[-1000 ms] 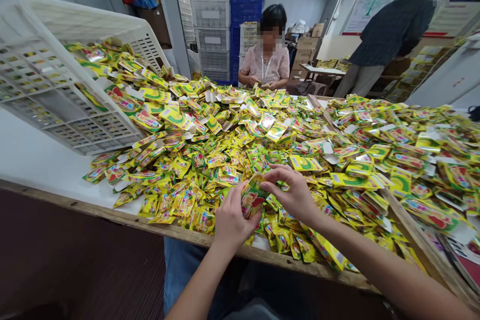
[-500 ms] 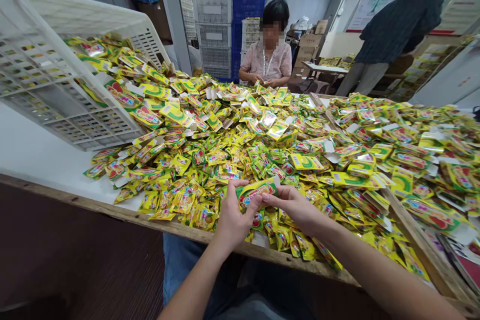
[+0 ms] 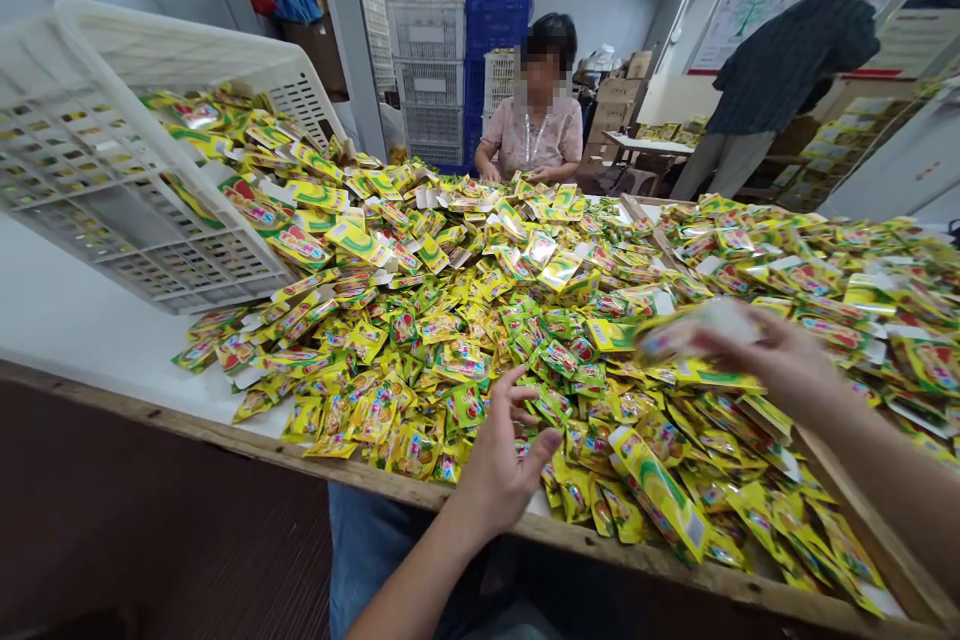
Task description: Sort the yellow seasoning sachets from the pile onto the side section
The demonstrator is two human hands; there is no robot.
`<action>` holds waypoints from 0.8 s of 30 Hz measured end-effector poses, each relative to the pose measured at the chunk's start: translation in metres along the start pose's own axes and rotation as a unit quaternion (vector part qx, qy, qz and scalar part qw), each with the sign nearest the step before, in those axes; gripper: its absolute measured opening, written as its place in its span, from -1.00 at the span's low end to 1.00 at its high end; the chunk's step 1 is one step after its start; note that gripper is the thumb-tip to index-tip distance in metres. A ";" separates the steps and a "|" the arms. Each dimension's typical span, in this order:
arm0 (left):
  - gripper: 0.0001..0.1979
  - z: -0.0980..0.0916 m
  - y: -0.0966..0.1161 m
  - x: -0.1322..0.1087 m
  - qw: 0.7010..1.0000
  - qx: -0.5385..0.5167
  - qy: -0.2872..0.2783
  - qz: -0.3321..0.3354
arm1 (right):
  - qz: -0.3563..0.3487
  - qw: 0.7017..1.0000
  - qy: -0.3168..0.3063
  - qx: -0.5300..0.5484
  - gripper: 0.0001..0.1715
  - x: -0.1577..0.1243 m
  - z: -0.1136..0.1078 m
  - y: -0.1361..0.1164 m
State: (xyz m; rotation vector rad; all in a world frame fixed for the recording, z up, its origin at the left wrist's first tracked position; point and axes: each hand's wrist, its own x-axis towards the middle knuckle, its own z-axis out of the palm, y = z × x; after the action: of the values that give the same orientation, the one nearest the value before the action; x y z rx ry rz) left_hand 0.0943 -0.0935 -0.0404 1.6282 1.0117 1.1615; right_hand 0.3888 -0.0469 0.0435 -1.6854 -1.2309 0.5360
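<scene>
Many loose sachets (image 3: 556, 357) and open-flapped cartons (image 3: 559, 270) are being left heaped across the worktop (image 3: 60, 310), while one blurred carton (image 3: 667, 333), whether filled cannot be told, is being pinched by the right hand (image 3: 787, 360) at right, the left hand (image 3: 501, 465) being held spread, empty, near centre.

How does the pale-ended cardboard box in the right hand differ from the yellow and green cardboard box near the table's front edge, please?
The pale-ended box is held in the right hand; the yellow and green box lies among packets. The pale-ended box looks blurred; the yellow and green box looks sharper. Both look oblong.
</scene>
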 end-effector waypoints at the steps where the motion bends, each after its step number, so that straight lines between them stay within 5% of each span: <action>1: -0.49 -0.011 -0.002 0.000 0.999 0.034 0.026 0.007 | 0.032 0.995 0.093 -0.013 -0.21 0.018 -0.020 -0.001; 3: -0.63 -0.036 -0.009 0.005 0.990 0.115 0.078 0.011 | 0.073 0.949 0.294 -0.084 0.01 0.046 -0.046 -0.004; 5: -0.72 -0.062 -0.017 0.015 0.970 0.203 0.132 0.001 | 0.005 0.922 0.348 -0.167 -0.03 0.059 -0.044 -0.007; 7: -0.74 -0.083 -0.022 0.029 0.944 0.282 0.173 -0.015 | -0.139 0.938 0.237 -0.210 -0.34 0.055 -0.011 -0.008; 10: -0.73 -0.103 -0.020 0.049 0.911 0.359 0.201 -0.011 | -0.268 0.940 -0.001 -0.210 -0.78 0.034 0.071 -0.008; 11: -0.73 -0.107 -0.018 0.054 0.905 0.375 0.204 -0.005 | -0.337 0.906 -0.119 -0.227 -0.66 0.027 0.099 -0.009; 13: -0.72 -0.111 -0.014 0.061 0.891 0.408 0.200 -0.003 | -0.406 0.836 -0.236 -0.285 -0.40 0.017 0.143 -0.012; 15: -0.71 -0.111 -0.013 0.066 0.873 0.454 0.177 -0.017 | -0.420 0.805 -0.264 -0.324 -0.32 0.013 0.167 -0.014; 17: -0.69 -0.111 -0.018 0.072 0.857 0.494 0.147 -0.028 | -0.412 0.811 -0.252 -0.329 -0.38 0.013 0.174 -0.012; 24: -0.77 -0.103 -0.050 0.099 0.840 0.536 0.082 -0.012 | -0.398 0.845 -0.218 -0.284 -0.71 0.006 0.151 0.015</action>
State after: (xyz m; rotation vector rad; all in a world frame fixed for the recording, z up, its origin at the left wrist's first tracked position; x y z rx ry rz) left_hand 0.0115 0.0333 -0.0436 2.3434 2.0117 0.7058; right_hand 0.2809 0.0227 -0.0369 -1.3203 -2.4409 0.0111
